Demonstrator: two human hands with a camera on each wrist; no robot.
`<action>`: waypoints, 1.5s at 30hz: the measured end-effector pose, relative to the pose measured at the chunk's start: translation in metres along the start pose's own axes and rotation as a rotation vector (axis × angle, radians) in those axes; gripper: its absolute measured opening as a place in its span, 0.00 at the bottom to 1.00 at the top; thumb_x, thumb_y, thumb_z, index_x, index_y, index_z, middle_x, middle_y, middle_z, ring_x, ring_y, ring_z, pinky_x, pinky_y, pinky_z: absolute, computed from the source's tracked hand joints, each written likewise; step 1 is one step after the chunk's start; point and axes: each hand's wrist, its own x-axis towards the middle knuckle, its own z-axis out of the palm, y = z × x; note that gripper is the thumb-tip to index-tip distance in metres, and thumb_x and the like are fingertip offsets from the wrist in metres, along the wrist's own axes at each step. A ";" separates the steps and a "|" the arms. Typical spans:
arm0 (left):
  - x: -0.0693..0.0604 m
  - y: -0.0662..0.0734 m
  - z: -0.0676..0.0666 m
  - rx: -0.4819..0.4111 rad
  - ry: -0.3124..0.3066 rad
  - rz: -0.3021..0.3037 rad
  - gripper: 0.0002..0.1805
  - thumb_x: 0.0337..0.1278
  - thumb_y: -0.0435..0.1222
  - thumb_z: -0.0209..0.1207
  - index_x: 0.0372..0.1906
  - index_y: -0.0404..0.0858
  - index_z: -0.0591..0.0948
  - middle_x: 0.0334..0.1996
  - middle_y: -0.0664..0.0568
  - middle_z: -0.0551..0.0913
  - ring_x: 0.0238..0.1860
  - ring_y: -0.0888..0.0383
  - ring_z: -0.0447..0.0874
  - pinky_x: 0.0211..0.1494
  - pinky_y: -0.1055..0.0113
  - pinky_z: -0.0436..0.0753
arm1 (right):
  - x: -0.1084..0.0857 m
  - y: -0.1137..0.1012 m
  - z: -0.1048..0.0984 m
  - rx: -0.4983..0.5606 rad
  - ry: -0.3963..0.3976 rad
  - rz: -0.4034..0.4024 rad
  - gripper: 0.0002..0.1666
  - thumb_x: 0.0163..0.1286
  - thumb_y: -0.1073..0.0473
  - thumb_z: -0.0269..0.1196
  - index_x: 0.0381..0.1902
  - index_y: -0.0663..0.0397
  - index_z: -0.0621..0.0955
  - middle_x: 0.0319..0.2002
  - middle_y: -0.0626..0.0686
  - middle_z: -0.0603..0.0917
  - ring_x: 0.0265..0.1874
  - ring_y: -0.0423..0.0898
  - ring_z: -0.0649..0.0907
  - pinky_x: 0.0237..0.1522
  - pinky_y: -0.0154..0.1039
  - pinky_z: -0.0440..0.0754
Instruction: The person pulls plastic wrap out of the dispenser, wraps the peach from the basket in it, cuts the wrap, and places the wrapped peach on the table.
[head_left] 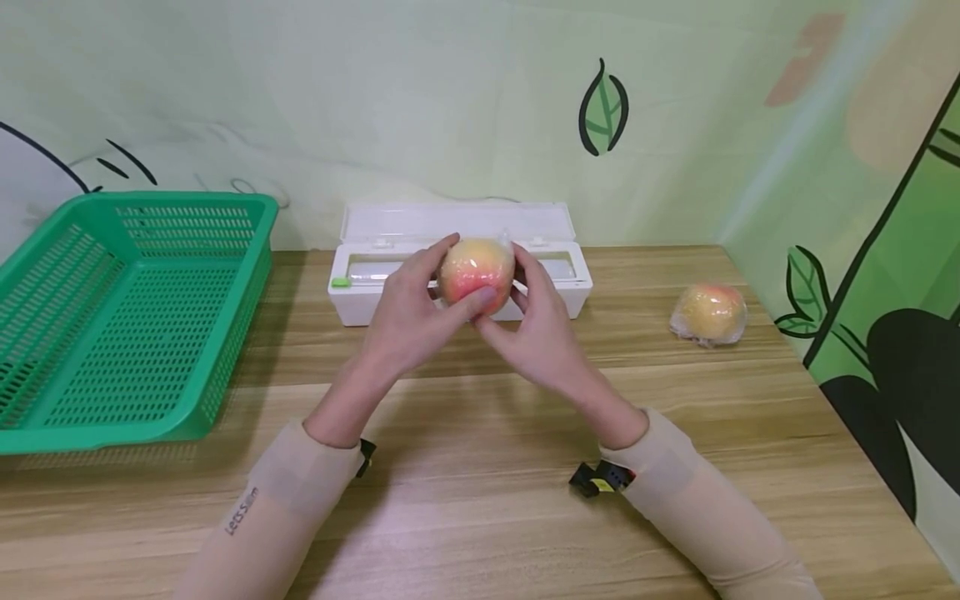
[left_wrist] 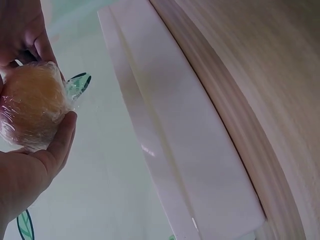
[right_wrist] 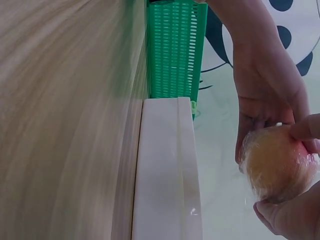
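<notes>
Both hands hold up a yellow and red apple-like fruit (head_left: 477, 268) covered in clear cling film, above a white cling film dispenser (head_left: 457, 316). My left hand (head_left: 411, 321) grips its left side, with the thumb across the front. On the right side, the fingers and thumb of my right hand (head_left: 542, 333) hold it too. Loose film is bunched on the wrapped fruit (left_wrist: 32, 102) in the left wrist view. From the right wrist, the film looks wrinkled over the fruit (right_wrist: 275, 162). The dispenser's lid (head_left: 457, 222) stands raised, with the film roll (head_left: 367, 271) partly showing inside.
Another film-wrapped fruit (head_left: 709, 313) lies at the right of the wooden table (head_left: 465, 500). A green plastic basket (head_left: 142, 342) stands at the left. Behind the table hangs a pale printed backdrop (head_left: 420, 100). Each wrist wears a dark strapped device (head_left: 602, 478).
</notes>
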 end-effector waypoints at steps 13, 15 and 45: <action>0.000 0.000 -0.006 0.004 -0.057 0.027 0.42 0.56 0.46 0.75 0.72 0.32 0.72 0.61 0.45 0.81 0.52 0.54 0.82 0.51 0.59 0.83 | 0.005 -0.004 -0.013 0.100 -0.075 0.106 0.51 0.58 0.68 0.77 0.73 0.65 0.63 0.64 0.57 0.71 0.62 0.50 0.73 0.65 0.42 0.74; 0.000 0.001 -0.007 0.000 -0.075 0.037 0.42 0.57 0.46 0.75 0.72 0.32 0.72 0.62 0.46 0.80 0.53 0.55 0.82 0.52 0.59 0.83 | 0.005 -0.004 -0.015 0.120 -0.088 0.129 0.51 0.58 0.69 0.77 0.73 0.64 0.62 0.64 0.57 0.71 0.62 0.50 0.73 0.65 0.44 0.74; 0.002 -0.007 -0.013 -0.363 -0.237 -0.188 0.32 0.71 0.43 0.64 0.76 0.48 0.71 0.63 0.49 0.79 0.57 0.51 0.81 0.53 0.59 0.83 | 0.004 -0.001 -0.018 0.320 -0.160 0.250 0.47 0.60 0.65 0.71 0.72 0.60 0.59 0.65 0.57 0.70 0.63 0.51 0.72 0.71 0.47 0.66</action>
